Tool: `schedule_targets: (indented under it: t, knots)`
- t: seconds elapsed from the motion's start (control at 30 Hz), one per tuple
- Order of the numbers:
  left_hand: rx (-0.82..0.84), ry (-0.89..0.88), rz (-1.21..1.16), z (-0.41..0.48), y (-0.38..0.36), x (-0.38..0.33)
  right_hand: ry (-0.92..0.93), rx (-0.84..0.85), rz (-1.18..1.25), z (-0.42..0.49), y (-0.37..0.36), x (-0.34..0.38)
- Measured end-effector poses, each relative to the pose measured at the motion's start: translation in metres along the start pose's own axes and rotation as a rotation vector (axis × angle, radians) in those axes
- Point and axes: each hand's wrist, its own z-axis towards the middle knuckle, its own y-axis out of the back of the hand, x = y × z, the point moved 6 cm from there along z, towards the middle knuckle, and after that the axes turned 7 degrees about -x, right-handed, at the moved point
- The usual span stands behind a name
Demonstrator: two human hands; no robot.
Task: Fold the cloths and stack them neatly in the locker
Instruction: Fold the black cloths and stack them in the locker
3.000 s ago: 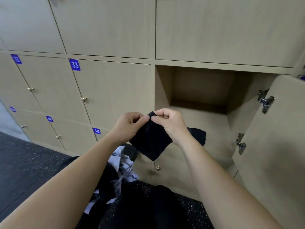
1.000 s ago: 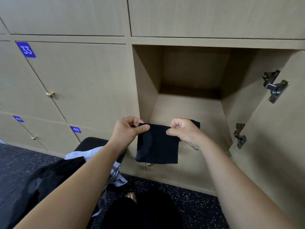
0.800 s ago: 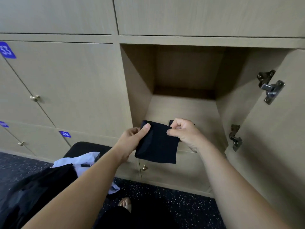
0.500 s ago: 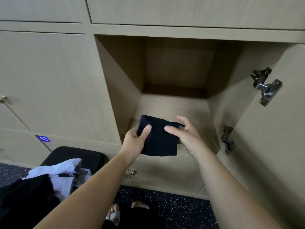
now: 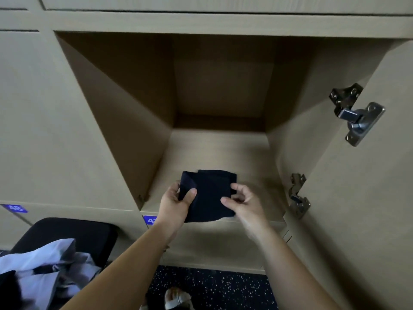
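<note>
The left hand (image 5: 174, 206) is gripping the folded dark cloth (image 5: 210, 193) at its left edge, thumb on top, and the right hand (image 5: 245, 204) is pinching its right edge, probably to keep the fold flat while setting it at the front of the open locker (image 5: 219, 148).

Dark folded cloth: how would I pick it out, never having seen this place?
Find the one open locker in the wall of beige doors. At the front edge of its floor, the left hand and right hand hold a small dark folded cloth. It is the only cloth there; the pale crumpled cloths lie outside, lower left.
</note>
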Motion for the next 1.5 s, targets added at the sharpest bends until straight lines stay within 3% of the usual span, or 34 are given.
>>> schedule_targets:
  t: [0.33,0.67,1.2,1.37,1.43,1.5]
  knots:
    - [0.109,0.002,0.065,0.048,-0.026,-0.021,0.233,-0.233,-0.136,0.041,0.024,0.033]
    - [-0.004,0.027,0.081,0.083,-0.037,0.0,0.198,-0.245,-0.156,0.074,0.015,0.007]
    - [-0.067,0.002,0.109,0.093,-0.038,0.027,0.221,-0.356,-0.153,0.079,0.01,-0.02]
    - [-0.017,-0.034,0.162,0.094,-0.041,0.025,0.233,-0.358,-0.223,0.078,0.011,-0.015]
    - [-0.01,-0.156,0.289,0.093,-0.041,0.021,0.384,-0.414,-0.396,0.071,0.013,-0.003]
    - [-0.024,-0.409,0.521,0.089,-0.044,0.009,0.663,-0.429,-0.681,0.062,0.006,0.013]
